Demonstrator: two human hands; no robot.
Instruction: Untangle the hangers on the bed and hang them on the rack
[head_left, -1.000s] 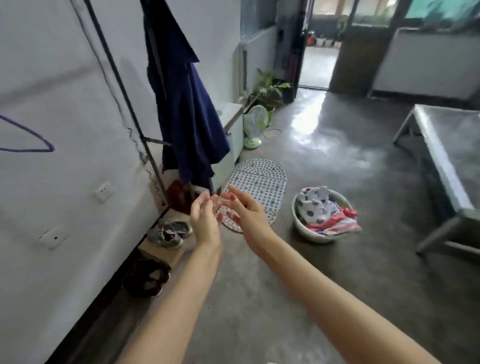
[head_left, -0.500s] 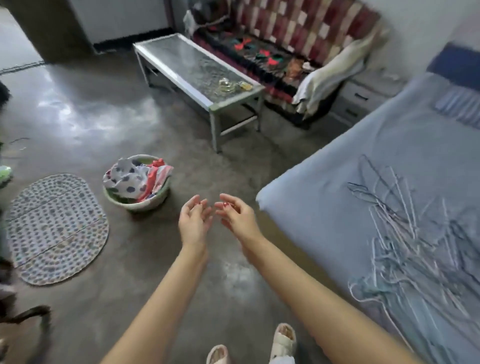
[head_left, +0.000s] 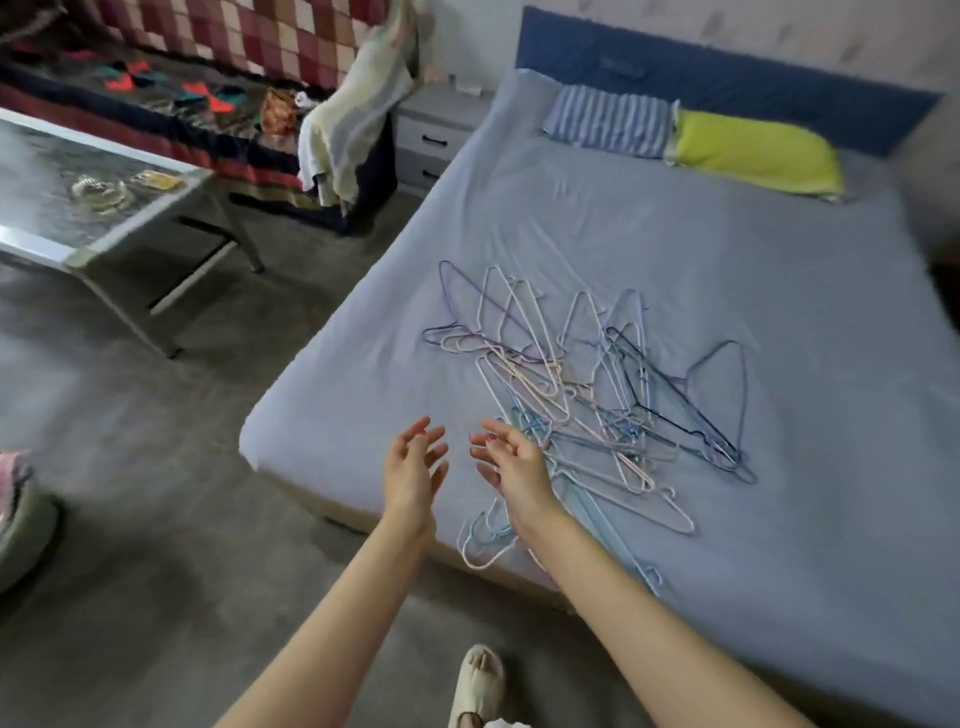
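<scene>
A messy pile of thin wire hangers (head_left: 587, 395) was spread out on the blue bed (head_left: 779, 312), near its front edge. The left hand (head_left: 413, 473) and the right hand (head_left: 514, 465) were held up side by side, fingers loosely spread, and nothing was held.

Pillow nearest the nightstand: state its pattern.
Blue and white stripes on the pillow, seen in the head view.

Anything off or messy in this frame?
Yes: the wire hangers lie in a tangled heap on the bed, hooks interlocked, a few poking over the near edge. Both hands, left and right, are open and hold nothing.
</scene>
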